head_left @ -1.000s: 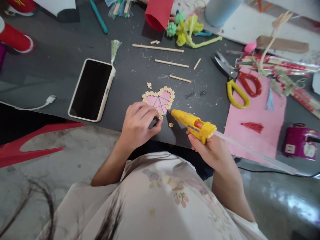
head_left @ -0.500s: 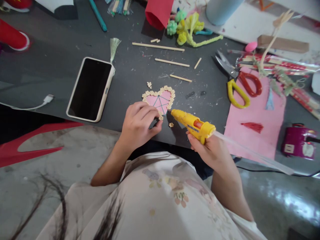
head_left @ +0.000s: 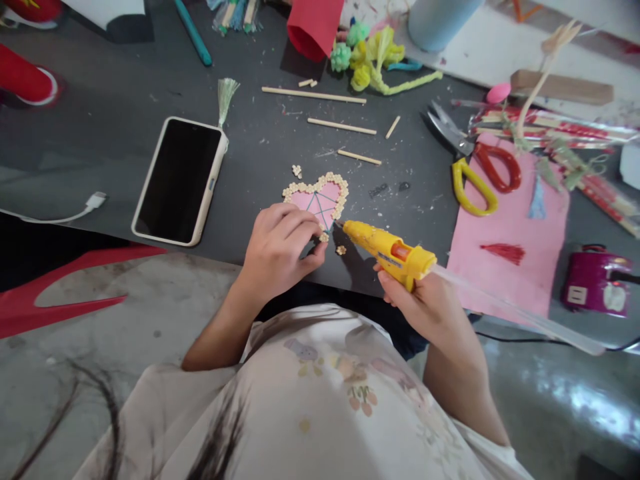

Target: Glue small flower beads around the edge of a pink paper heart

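Note:
A small pink heart (head_left: 307, 201) lies on the dark table, criss-crossed by blue-green lines and edged with cream flower-like clusters. Bent over its left side is my left hand (head_left: 281, 247), thumb and fingertips closed at the heart's lower edge, where a cream cluster (head_left: 324, 237) shows. That hand hides part of the border. My right hand (head_left: 425, 297) grips a yellow hot glue gun (head_left: 390, 250), its nozzle at the heart's lower right edge. A clear glue stick (head_left: 520, 313) trails out of the gun's back. One loose cluster (head_left: 341, 250) rests below the nozzle.
Left of the heart lies a phone (head_left: 180, 180) with a tassel. Thin sticks (head_left: 315, 95) lie beyond it. To the right, scissors (head_left: 475, 160) rest on a pink sheet (head_left: 505, 273), beside a purple box-like device (head_left: 597, 283) with a cord.
The glue gun has shifted slightly right, away from my left fingers. The left hand keeps nearly the same place at the heart. The whole view has moved a little.

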### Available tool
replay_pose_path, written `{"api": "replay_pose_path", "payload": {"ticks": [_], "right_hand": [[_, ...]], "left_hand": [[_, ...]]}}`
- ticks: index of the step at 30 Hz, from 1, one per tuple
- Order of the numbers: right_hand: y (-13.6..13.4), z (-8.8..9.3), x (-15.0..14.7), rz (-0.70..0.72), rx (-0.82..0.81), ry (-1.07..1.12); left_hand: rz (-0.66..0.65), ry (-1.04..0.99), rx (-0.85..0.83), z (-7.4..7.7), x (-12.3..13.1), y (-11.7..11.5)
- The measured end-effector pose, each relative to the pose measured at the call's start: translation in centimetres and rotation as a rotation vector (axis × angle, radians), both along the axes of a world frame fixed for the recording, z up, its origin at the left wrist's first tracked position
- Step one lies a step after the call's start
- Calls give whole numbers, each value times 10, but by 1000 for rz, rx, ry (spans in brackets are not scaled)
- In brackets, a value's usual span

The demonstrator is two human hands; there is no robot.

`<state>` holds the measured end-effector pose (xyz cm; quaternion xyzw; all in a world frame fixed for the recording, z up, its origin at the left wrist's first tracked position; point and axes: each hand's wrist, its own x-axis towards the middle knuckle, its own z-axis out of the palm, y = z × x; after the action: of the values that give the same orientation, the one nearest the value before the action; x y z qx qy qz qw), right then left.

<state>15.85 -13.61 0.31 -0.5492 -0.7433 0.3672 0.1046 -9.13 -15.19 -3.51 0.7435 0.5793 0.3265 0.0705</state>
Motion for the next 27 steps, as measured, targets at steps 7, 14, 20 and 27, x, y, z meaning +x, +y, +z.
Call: {"api": "replay_pose_path", "payload": {"ticks": [7,14,20,27], "right_hand": [[-1,-2,1,42,3,-24],[-5,-2,4,-52,-75,61],[1,2,2,-215,-228,235],[7,0,2,-268,-236,244]], "left_hand": [[-98,-39,-55,8,-7,9],[-118,-90,-114,22,-30,30],[29,-192,-118,24,-40,29],[-14,-169,-79,18,-38,25]]}}
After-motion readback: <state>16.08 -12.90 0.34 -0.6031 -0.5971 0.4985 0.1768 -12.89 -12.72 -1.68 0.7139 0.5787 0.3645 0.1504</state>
